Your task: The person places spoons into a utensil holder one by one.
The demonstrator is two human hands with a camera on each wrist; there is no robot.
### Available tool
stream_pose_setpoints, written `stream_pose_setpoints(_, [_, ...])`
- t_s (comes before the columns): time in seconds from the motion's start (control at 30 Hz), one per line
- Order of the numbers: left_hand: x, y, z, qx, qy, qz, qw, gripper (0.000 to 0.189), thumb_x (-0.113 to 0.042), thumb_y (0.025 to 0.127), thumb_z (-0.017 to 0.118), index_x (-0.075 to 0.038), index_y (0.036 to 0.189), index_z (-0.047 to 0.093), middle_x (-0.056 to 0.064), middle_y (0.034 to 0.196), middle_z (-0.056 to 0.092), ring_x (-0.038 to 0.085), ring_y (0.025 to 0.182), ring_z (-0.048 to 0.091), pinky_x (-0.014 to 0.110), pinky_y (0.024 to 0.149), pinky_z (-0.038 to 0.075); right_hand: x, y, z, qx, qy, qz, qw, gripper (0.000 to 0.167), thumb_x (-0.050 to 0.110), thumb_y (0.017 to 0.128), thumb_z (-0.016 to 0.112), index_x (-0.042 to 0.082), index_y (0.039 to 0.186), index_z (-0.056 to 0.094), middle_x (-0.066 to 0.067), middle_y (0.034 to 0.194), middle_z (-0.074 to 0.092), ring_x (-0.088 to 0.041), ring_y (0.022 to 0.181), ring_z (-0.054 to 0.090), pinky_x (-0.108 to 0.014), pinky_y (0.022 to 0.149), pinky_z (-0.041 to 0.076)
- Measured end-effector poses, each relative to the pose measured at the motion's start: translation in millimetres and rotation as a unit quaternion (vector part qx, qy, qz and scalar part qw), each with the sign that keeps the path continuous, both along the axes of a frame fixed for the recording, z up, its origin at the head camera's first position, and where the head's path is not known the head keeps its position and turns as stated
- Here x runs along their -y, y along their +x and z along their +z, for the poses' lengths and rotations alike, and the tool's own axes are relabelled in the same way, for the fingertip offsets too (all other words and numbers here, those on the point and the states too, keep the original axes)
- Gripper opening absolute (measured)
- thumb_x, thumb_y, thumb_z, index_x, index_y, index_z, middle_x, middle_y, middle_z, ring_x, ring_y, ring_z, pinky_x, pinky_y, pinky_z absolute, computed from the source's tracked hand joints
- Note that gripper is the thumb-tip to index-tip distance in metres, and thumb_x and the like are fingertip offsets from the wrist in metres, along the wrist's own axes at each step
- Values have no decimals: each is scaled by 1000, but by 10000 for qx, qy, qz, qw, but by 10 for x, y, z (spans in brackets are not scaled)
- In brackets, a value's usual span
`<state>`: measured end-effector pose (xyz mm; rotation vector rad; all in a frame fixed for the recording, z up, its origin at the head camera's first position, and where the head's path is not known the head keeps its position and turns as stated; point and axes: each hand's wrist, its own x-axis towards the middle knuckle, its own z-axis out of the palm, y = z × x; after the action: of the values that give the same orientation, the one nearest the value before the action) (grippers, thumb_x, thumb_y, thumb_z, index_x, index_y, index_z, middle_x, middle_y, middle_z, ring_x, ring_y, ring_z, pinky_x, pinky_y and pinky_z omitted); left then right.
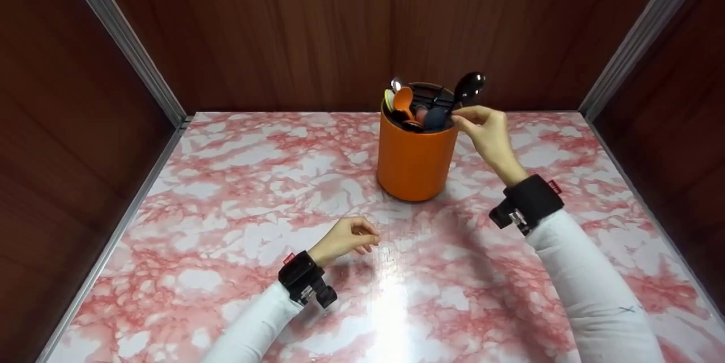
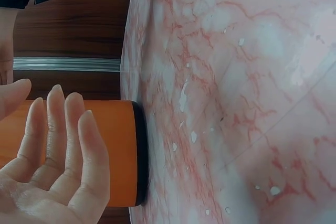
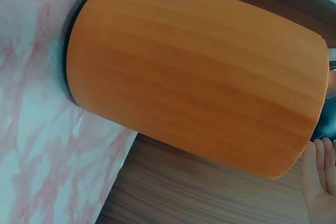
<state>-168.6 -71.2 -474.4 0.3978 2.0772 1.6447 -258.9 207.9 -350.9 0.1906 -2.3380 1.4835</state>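
An orange cylindrical utensil holder [image 1: 416,162] stands upright on the table, filled with spoons and other utensils. My right hand [image 1: 484,131] is at its right rim, pinching the handle of a glossy black spoon [image 1: 470,86] whose bowl points up. The handle's lower end is hidden among the utensils. In the right wrist view, the fingers [image 3: 321,163] show only at the edge, by the rim. My left hand [image 1: 346,236] hovers over the table in front of the holder, fingers loosely bent with nothing in them. An orange spoon [image 1: 403,99] and a dark blue round utensil head [image 1: 435,118] stick out of the holder.
The table [image 1: 255,182] has a red and white marbled top. Dark wood panels [image 1: 340,29] with grey metal corner strips enclose it at the back and both sides. The holder stands toward the back, right of the middle.
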Motion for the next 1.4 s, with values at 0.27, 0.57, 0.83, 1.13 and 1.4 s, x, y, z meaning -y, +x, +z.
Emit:
stream_pose_setpoints(0.27, [-20, -8, -3, 66, -6, -2, 10000, 25, -12, 86, 63, 8, 101, 60, 11, 89, 68, 9, 68, 61, 24, 65, 54, 5, 232, 12, 51, -6, 37, 10000, 20, 4, 84, 65, -12, 95, 67, -8, 82, 69, 4, 62, 56, -8, 55, 45])
stream_pose_setpoints(0.57, [-28, 0, -12, 40, -46, -7, 10000, 26, -13, 86, 63, 8, 101, 60, 20, 95, 67, 8, 67, 61, 28, 67, 55, -40, 322, -383, 487, 248, 377, 9978, 23, 14, 85, 66, -6, 97, 68, -24, 95, 68, 6, 68, 57, -10, 62, 48])
stream_pose_setpoints(0.83, [-8, -1, -4, 65, -12, -14, 10000, 24, -13, 86, 62, 6, 101, 61, 7, 88, 68, 8, 68, 61, 27, 67, 55, 12, 560, -507, 711, 402, 579, 9950, 23, 11, 86, 64, -7, 99, 67, -25, 98, 67, 7, 71, 56, -9, 67, 47])
stream_pose_setpoints(1.13, [-42, 25, 2, -636, -231, 364, 9970, 22, -11, 85, 62, 7, 98, 62, 15, 88, 67, 12, 69, 60, 30, 68, 55, -84, 686, -915, 731, 1113, 983, 9862, 18, 13, 87, 62, -1, 98, 69, -16, 95, 70, -9, 80, 64, -17, 72, 51])
stream_pose_setpoints(1.4, [-157, 112, 90, -3147, -1978, 1578, 9149, 33, -20, 80, 68, -1, 106, 59, 14, 104, 59, 30, 99, 54, 40, 88, 44, -37, 903, -1056, 602, 1504, 1142, 9802, 23, 13, 87, 63, 1, 107, 65, -16, 102, 66, -28, 94, 61, -47, 84, 49])
